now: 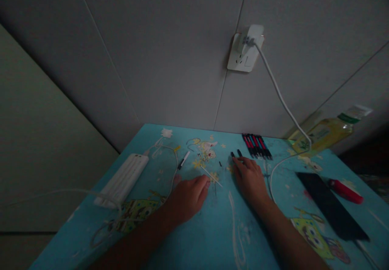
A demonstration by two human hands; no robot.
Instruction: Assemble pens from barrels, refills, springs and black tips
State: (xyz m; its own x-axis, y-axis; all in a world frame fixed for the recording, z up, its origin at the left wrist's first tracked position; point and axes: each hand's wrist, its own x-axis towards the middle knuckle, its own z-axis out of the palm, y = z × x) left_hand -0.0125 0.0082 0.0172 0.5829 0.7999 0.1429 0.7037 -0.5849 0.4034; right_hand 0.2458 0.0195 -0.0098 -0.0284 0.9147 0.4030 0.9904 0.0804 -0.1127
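My left hand (192, 193) is closed above the middle of the blue table, fingers curled inward. Just past its fingertips is a thin white stick like a pen refill (216, 181); I cannot tell whether the fingers touch it. My right hand (251, 178) reaches forward with its fingertips closed on a black pen barrel (232, 155), mostly covered by the fingers. Close beside that, a second black piece (239, 153) pokes out beyond the hand. A tiny black part (220, 163) lies between the hands. Further left rests a white-and-black pen piece (183, 160).
Several black pens with red and blue parts (257, 146) lie in a row at the back. A power strip (123, 179) is at left. At right are a tilted yellow bottle (326, 133), a black flat strip (331, 205), a red object (346, 191) and a white cable (281, 93) from the wall socket (243, 59).
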